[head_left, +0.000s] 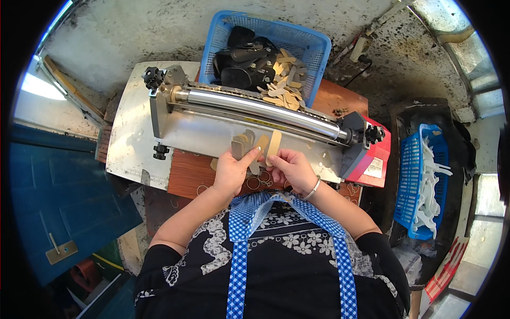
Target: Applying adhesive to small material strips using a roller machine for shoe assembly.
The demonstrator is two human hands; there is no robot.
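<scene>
My left hand point(229, 174) is closed around several flat, round-ended strips point(242, 142), grey and tan, fanned out under the thumb. Beside it, my right hand point(295, 171) pinches one tan strip point(273, 144), which stands upright between thumb and fingers. Both hands are close together in front of the roller machine point(265, 111), over the near edge of its metal bed point(212, 137). What the strips are made of cannot be told. Loose rings that look like rubber bands point(257, 183) lie on the brown tabletop point(186, 173) below my hands.
Behind the machine, a blue basket point(209, 48) holds black pieces point(247, 61) and a heap of tan and grey strips point(287, 85). Black knobs point(154, 78) stick out at the machine's ends. White plastic pieces point(426, 199) fill another blue basket point(407, 181) at right. A blue door point(69, 194) stands left.
</scene>
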